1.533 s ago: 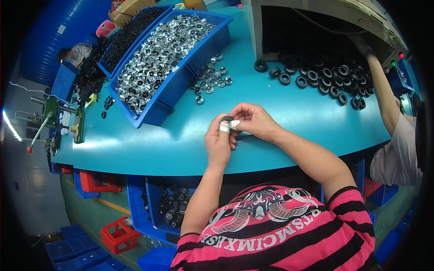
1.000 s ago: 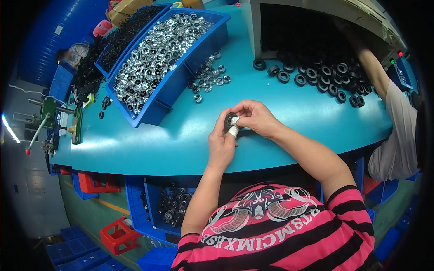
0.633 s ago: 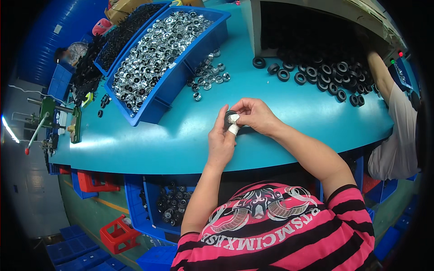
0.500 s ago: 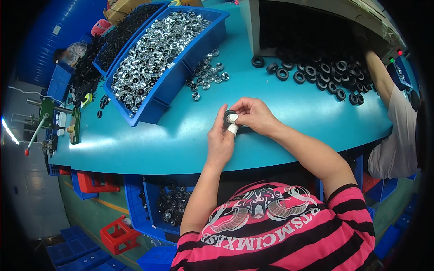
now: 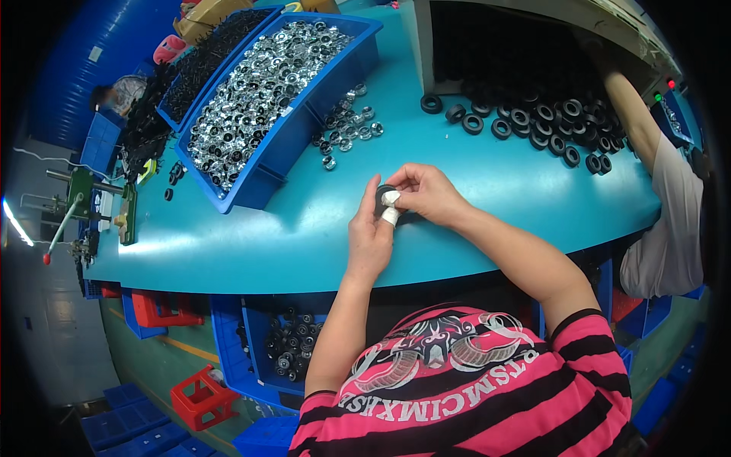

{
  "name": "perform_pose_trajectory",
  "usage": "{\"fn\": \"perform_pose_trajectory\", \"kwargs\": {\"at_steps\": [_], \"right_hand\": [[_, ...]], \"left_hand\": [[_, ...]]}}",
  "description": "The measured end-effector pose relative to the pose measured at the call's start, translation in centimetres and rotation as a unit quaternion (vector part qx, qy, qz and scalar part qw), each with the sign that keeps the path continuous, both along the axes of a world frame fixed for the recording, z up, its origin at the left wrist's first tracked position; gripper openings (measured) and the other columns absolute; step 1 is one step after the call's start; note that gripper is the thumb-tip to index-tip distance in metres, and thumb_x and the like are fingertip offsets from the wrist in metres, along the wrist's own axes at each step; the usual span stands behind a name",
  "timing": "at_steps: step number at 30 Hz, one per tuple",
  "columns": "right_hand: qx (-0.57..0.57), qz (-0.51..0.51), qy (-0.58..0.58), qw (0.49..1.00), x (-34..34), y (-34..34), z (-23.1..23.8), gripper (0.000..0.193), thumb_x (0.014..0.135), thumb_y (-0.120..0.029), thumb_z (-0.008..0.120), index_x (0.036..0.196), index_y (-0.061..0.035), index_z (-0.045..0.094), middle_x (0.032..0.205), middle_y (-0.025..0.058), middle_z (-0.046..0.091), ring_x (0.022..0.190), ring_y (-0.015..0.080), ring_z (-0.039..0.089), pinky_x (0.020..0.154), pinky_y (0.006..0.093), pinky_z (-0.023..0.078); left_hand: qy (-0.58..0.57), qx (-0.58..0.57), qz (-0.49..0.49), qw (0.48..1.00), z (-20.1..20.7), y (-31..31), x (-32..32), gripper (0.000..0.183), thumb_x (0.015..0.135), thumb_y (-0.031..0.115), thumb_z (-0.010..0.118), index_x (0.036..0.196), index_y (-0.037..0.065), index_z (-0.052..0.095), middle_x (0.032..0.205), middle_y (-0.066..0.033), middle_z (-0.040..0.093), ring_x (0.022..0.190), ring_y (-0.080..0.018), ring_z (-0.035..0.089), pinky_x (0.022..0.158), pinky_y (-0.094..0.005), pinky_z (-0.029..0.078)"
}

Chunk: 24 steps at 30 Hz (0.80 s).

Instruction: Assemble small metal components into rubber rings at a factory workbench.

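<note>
Close to the front of the turquoise table (image 5: 320,228), my two hands meet around a small black rubber tire (image 5: 380,199). My left hand (image 5: 371,232) grips it from the left, its thumb wrapped in white tape. From the right, my right hand (image 5: 429,193) pinches the same tire, with white tape on its thumb too. Fingers and tape cover most of the tire, and I cannot tell whether a hub sits inside. Beyond my hands lie several loose chrome hubs (image 5: 346,129), beside a blue bin (image 5: 263,179) heaped with chrome hubs. Black tires (image 5: 544,126) are spread at the far right.
A large box (image 5: 423,46) with a dark opening stands behind the tires; a co-worker's arm (image 5: 633,107) reaches into it. A green lever press (image 5: 129,213) is at the left edge. Below the table, a blue bin (image 5: 255,358) holds finished-looking wheels (image 5: 293,343). A red stool (image 5: 204,397) stands on the floor.
My hands stay together on the tire with barely any movement. The co-worker's arm at the right has shifted slightly left and up, toward the box.
</note>
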State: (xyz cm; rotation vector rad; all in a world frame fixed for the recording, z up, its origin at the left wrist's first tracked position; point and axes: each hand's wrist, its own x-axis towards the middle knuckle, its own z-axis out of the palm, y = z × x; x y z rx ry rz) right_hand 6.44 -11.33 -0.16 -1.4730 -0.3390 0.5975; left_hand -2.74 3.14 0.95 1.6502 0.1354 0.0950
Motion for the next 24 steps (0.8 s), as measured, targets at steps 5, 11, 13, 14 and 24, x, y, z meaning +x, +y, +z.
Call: {"fn": "perform_pose_trajectory", "kwargs": {"at_steps": [5, 11, 13, 14, 24], "right_hand": [[0.071, 0.050, 0.141, 0.986, 1.0, -0.9, 2.1, 0.028, 0.095, -0.013, 0.071, 0.118, 0.0007, 0.065, 0.094, 0.0028, 0.069, 0.082, 0.0090, 0.066, 0.073, 0.0230, 0.056], [0.063, 0.090, 0.117, 0.987, 1.5, -1.4, 1.4, 0.028, 0.098, -0.017, 0.067, 0.121, 0.0006, 0.065, 0.094, 0.0023, 0.069, 0.074, 0.0055, 0.060, 0.061, 0.0195, 0.048], [0.049, 0.094, 0.116, 0.988, 1.6, -1.6, 1.9, 0.027, 0.099, -0.018, 0.066, 0.119, 0.0000, 0.067, 0.094, 0.0021, 0.069, 0.073, 0.0061, 0.060, 0.061, 0.0205, 0.048], [0.040, 0.091, 0.117, 0.988, 1.6, -1.5, 2.3, 0.025, 0.098, -0.018, 0.067, 0.117, -0.0009, 0.068, 0.093, 0.0016, 0.069, 0.074, 0.0069, 0.060, 0.062, 0.0219, 0.049], [-0.351, -0.172, -0.421, 0.818, 10.1, -8.1, 4.6, 0.030, 0.083, -0.025, 0.075, 0.107, -0.0065, 0.072, 0.102, 0.0098, 0.068, 0.104, 0.0294, 0.062, 0.091, 0.0436, 0.050]], "left_hand": [[0.016, -0.087, -0.001, 0.996, 0.1, 0.5, -0.1, 0.057, 0.099, 0.004, 0.061, 0.152, 0.003, 0.041, 0.112, -0.0049, 0.064, 0.075, -0.0060, 0.056, 0.057, -0.0207, 0.047], [0.011, -0.080, -0.002, 0.997, 0.0, 0.4, -0.3, 0.055, 0.098, 0.004, 0.063, 0.150, 0.002, 0.044, 0.110, -0.0047, 0.063, 0.079, -0.0068, 0.058, 0.058, -0.0207, 0.048], [-0.003, -0.081, 0.004, 0.997, 0.0, 0.2, -0.3, 0.054, 0.096, 0.005, 0.065, 0.147, 0.001, 0.046, 0.109, -0.0050, 0.063, 0.081, -0.0080, 0.059, 0.057, -0.0209, 0.048], [-0.005, -0.072, 0.017, 0.997, 0.3, 0.2, -0.5, 0.054, 0.095, 0.005, 0.067, 0.145, 0.001, 0.048, 0.109, -0.0052, 0.063, 0.084, -0.0092, 0.060, 0.060, -0.0217, 0.050], [0.259, 0.447, 0.114, 0.849, 4.9, 19.0, -22.3, 0.050, 0.075, 0.016, 0.084, 0.119, 0.000, 0.064, 0.092, -0.0131, 0.069, 0.081, -0.0241, 0.067, 0.071, -0.0349, 0.054]]}}
